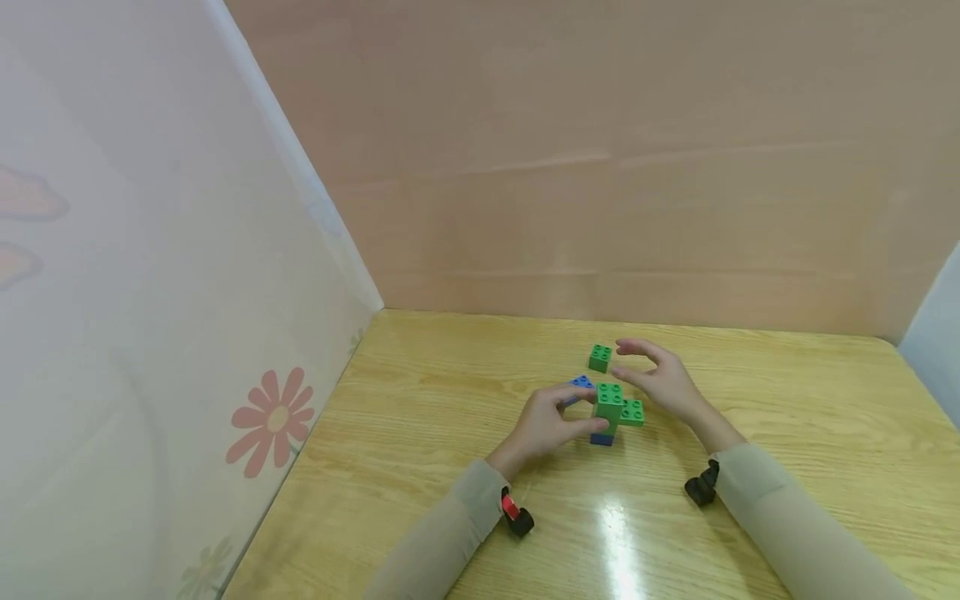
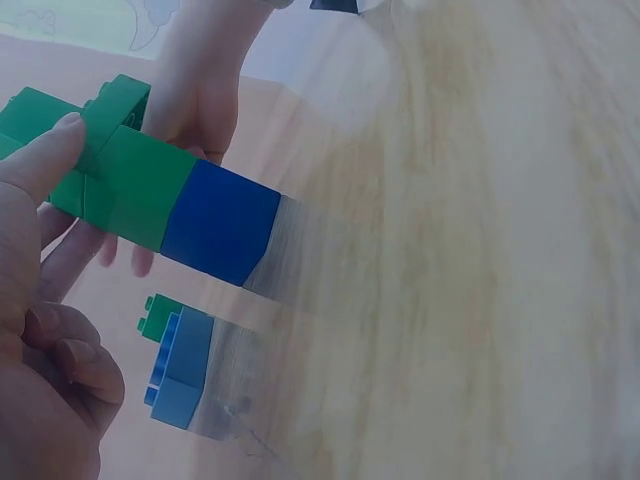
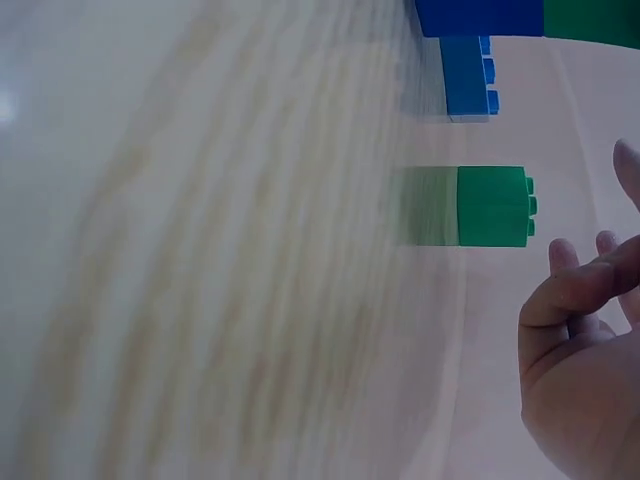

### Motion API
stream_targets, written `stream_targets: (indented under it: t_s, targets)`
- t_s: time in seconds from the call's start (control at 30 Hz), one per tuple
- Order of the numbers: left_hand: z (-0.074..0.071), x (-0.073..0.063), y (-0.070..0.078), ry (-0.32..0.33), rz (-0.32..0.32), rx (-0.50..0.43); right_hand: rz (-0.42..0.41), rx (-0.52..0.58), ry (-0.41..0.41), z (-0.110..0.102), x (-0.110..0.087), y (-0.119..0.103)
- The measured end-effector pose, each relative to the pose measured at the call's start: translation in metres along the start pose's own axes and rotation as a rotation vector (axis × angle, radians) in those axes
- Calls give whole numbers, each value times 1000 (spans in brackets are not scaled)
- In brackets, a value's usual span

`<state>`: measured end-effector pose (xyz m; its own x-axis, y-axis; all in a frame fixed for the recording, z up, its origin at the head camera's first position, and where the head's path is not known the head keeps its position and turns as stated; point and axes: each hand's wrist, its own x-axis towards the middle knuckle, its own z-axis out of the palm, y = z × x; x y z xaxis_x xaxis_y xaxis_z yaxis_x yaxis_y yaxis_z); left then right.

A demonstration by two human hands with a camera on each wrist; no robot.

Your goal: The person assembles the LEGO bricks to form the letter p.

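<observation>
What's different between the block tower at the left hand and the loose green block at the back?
The tower joins several blocks and rises taller; the loose green block is single and low.
The tower has a blue bottom under green; the loose block is all green.
The left hand grips the tower, while no hand touches the loose block.
Both share green colouring and round studs on top.

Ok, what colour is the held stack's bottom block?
The bottom block is dark blue, clearest in the left wrist view.
</observation>
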<state>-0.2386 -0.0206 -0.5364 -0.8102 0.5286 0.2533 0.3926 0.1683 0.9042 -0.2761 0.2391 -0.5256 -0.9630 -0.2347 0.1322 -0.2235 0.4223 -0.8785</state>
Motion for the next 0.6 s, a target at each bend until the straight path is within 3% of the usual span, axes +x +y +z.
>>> stream_targets:
  t_s: [0.27, 0.6]
  targets:
    - [-2, 2, 1, -6, 25, 58, 42, -53, 7, -1, 13, 3]
    - [-3, 1, 1, 0, 57, 142, 88, -128, -81, 3, 33, 1]
